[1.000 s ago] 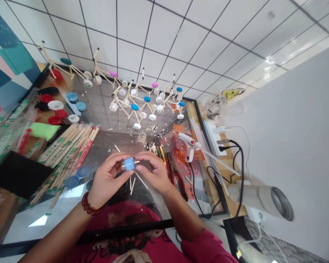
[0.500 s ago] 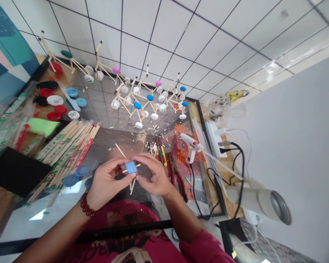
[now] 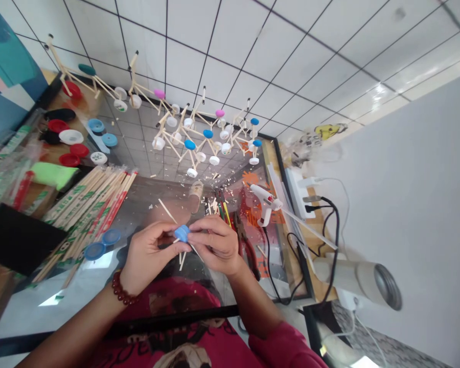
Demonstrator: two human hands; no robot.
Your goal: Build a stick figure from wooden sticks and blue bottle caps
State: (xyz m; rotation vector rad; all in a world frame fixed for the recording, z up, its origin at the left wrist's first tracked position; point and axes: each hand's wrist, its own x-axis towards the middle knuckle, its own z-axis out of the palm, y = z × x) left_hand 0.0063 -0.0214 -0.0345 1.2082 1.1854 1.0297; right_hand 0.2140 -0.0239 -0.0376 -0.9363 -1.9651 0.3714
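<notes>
My left hand (image 3: 147,251) is closed, thumb and fingers pinching a small blue piece (image 3: 181,233) from its left. On the other side, the fingertips of my right hand (image 3: 217,242) press against the same piece. It looks soft and folded over; its material is unclear. Thin wooden sticks lie about the hands: one pale stick (image 3: 166,209) slants up behind my left fingers, and another stick (image 3: 182,261) shows below. Whether these are joined to the blue piece is hidden by the fingers.
Stick figures with coloured bottle caps (image 3: 190,144) stand along the back. Chopsticks (image 3: 88,209) and blue caps (image 3: 94,251) lie left. A white glue gun (image 3: 266,202), red-handled pliers (image 3: 247,250) and a black cable (image 3: 272,271) are right. Wood chips are scattered beyond my hands.
The blue piece has gone from a flat square to a folded, rounded shape. My right fingers have closed in on it; my left hand keeps its grip. The view has shifted slightly.
</notes>
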